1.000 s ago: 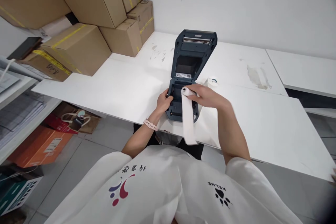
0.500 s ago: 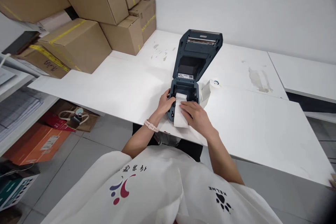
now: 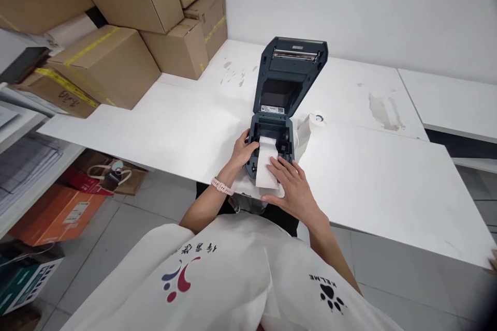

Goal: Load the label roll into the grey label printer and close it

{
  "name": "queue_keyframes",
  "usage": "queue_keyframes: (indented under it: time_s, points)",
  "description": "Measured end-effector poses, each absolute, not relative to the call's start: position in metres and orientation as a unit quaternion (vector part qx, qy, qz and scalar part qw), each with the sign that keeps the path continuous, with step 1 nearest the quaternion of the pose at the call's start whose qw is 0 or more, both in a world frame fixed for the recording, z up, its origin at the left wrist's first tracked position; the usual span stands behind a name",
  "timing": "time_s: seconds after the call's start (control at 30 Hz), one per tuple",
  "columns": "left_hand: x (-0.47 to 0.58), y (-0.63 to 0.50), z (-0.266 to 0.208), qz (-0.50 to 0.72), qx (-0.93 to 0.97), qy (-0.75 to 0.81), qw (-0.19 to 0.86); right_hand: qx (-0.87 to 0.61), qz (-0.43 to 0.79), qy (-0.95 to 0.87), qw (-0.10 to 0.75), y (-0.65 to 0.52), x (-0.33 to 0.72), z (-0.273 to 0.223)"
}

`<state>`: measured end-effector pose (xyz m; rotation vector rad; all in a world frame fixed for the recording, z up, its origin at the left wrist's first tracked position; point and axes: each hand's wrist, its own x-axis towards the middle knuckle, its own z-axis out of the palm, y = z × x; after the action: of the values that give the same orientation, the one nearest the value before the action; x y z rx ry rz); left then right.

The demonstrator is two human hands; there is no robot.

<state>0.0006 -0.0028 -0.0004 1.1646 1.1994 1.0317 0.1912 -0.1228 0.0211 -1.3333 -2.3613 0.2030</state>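
Note:
A dark blue-grey label printer [image 3: 288,72] stands on the white table with its lid tipped up. A white paper strip [image 3: 267,165] runs from inside it over the front edge. My left hand [image 3: 243,153] grips the printer's left side, thumb on the inner rim and fingers outside. My right hand [image 3: 292,186] is spread, its fingertips at the strip's right edge and the thumb stretched out near the strip's lower end. To the right of the printer lies a roll of white labels [image 3: 316,120] with a length of it unwound.
Several taped cardboard boxes [image 3: 111,64] are stacked on the left part of the white table [image 3: 186,129]. A white wall rises behind. Below on the left are a shelf with papers [image 3: 29,165] and an orange box [image 3: 58,212] on the tiled floor.
My right hand has shifted down toward the strip's front end, and its fingers and thumb have spread apart. My left hand keeps its hold on the printer's side.

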Motion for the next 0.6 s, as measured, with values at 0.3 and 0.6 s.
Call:
queue_keyframes:
  time_s: [0.3,0.6]
  points:
    - [0.0,0.0,0.0,0.417,0.479,0.511,0.58,-0.51,0.016,-0.807,0.298,-0.124,0.179,-0.007]
    - [-0.001,0.004,-0.003,0.433,0.465,0.505,0.584,-0.492,0.056,-0.803,0.332,-0.121,0.191,-0.006]
